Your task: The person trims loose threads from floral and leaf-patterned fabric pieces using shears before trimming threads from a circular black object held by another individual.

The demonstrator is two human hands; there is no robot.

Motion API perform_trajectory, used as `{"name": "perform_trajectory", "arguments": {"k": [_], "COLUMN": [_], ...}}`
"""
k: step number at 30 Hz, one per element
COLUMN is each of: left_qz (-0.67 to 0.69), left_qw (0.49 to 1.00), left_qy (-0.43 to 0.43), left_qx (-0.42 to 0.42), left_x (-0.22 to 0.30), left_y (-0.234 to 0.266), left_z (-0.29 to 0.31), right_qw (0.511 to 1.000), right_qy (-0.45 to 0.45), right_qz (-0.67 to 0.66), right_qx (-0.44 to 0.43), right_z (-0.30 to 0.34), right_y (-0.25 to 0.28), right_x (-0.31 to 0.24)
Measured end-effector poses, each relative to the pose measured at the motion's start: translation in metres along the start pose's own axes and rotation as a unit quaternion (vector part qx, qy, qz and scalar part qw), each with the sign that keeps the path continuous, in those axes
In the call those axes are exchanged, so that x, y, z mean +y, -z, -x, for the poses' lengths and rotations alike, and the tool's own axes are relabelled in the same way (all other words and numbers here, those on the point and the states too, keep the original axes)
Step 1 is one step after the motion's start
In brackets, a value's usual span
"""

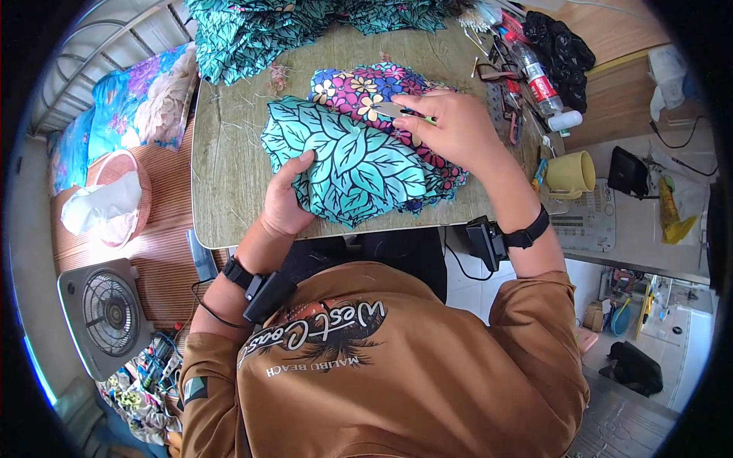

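My left hand [287,197] grips the near left edge of a teal cloth piece [359,164] with black leaf outlines, thumb on top and the other fingers hidden beneath. In my right hand [456,128] is a pair of thread snips [391,111], held between thumb and fingers. Their metal blades point left, above the cloth. A flower-print cloth [355,82] in pink, blue and cream lies under and behind the teal piece, partly covered by it and by my right hand.
Teal leaf-print cloth [259,34] is heaped along the table's far edge. At the right are a plastic bottle [538,80], a black plastic bag [561,49], scissors [500,69] and a yellow mug [571,175]. Loose threads [243,126] lie on the tabletop. A fan [111,313] stands lower left.
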State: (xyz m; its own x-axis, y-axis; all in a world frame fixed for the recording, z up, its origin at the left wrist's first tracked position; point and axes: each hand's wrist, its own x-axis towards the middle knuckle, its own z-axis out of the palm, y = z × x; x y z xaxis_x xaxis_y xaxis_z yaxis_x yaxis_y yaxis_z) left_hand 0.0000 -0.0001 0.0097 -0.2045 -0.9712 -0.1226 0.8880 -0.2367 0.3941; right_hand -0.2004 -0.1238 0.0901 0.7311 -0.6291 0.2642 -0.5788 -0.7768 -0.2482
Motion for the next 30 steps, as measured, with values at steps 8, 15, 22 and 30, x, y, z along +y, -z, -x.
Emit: {"name": "perform_trajectory", "arguments": {"k": [8,15,22,30], "left_qz": [0.002,-0.003,0.008,0.001], "left_qw": [1.000,1.000,1.000,1.000], "left_qy": [-0.012,-0.012,-0.006,-0.005], "left_qx": [0.007,0.011,0.013,0.015], "left_x": [-0.001,-0.001,-0.001,-0.001], "left_y": [0.000,-0.001,0.003,0.007], "left_z": [-0.001,0.000,0.000,0.000], "right_qw": [1.000,1.000,1.000,0.985], "right_qy": [-0.024,-0.019,-0.031,-0.158], "right_qz": [-0.004,-0.007,0.003,-0.062], "right_qx": [-0.019,0.005,0.000,0.038], "right_z": [-0.001,0.000,0.001,-0.001], "right_y": [-0.003,-0.006,-0.004,0.003], "right_x": [-0.001,0.000,-0.004,0.007]}}
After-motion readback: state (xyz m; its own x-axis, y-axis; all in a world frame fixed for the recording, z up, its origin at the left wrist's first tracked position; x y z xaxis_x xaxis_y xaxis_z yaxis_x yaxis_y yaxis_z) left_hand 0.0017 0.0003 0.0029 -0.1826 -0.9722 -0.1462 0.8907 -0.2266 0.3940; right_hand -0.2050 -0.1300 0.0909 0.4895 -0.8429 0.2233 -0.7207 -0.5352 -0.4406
